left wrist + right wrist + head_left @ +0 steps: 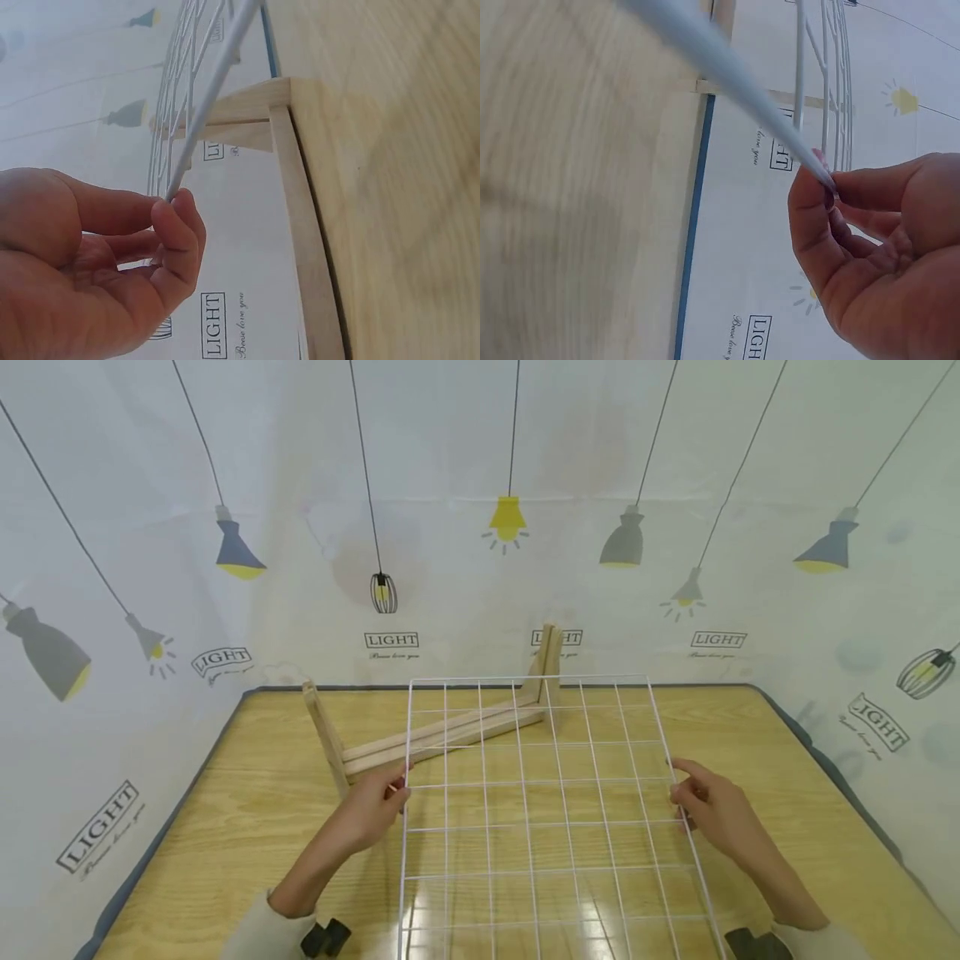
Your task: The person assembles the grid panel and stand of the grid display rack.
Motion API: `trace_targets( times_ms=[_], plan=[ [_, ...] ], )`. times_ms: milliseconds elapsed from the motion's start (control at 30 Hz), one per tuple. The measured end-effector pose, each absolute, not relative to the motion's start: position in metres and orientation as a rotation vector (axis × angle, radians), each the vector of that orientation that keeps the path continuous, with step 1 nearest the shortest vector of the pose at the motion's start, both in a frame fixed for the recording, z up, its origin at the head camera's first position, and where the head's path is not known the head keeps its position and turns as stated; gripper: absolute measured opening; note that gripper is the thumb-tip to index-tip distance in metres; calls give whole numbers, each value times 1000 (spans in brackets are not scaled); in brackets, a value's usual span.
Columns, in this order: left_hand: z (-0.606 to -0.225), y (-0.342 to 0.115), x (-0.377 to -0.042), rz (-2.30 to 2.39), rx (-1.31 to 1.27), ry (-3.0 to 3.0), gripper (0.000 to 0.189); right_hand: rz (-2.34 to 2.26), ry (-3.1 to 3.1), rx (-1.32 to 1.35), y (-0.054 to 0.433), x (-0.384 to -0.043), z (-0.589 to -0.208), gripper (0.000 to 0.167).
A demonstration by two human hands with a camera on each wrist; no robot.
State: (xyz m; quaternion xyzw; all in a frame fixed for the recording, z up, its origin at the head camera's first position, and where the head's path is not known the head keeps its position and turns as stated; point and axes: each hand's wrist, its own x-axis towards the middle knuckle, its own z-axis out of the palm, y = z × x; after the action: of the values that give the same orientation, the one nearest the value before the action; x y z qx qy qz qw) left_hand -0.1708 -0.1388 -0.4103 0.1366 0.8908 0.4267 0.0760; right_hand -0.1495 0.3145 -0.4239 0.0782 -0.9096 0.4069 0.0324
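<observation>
A white wire grid panel (528, 781) is held up over the table between both hands. My left hand (371, 806) pinches its left edge wire between thumb and fingers, as the left wrist view also shows with the hand (112, 262) at the rim. On the opposite side my right hand (716, 806) pinches the right edge wire; in the right wrist view that hand (870, 247) has thumb and forefinger on the rod. Behind the panel lies a wooden frame (326, 731) with a long double bar and upright end pieces, partly seen through the mesh.
The wood-grain table (225, 827) has a dark blue edge along its back and sides. A white sheet (450, 552) printed with hanging lamps and "LIGHT" labels surrounds it closely on the back, left and right.
</observation>
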Motion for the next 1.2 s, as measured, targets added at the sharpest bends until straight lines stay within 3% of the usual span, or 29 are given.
trace_targets(
  times_ms=[400,867,1200],
  plan=[
    [-400,-146,-192,1501,412,2597,49,1200,-2605,195,300,-173,-416,45],
    [-405,-154,-207,1897,509,2164,70,1411,-2421,126,291,-192,-407,46],
    [-397,-149,-214,2170,441,2042,53,1457,-2309,155,285,-201,-398,47]
  ],
)
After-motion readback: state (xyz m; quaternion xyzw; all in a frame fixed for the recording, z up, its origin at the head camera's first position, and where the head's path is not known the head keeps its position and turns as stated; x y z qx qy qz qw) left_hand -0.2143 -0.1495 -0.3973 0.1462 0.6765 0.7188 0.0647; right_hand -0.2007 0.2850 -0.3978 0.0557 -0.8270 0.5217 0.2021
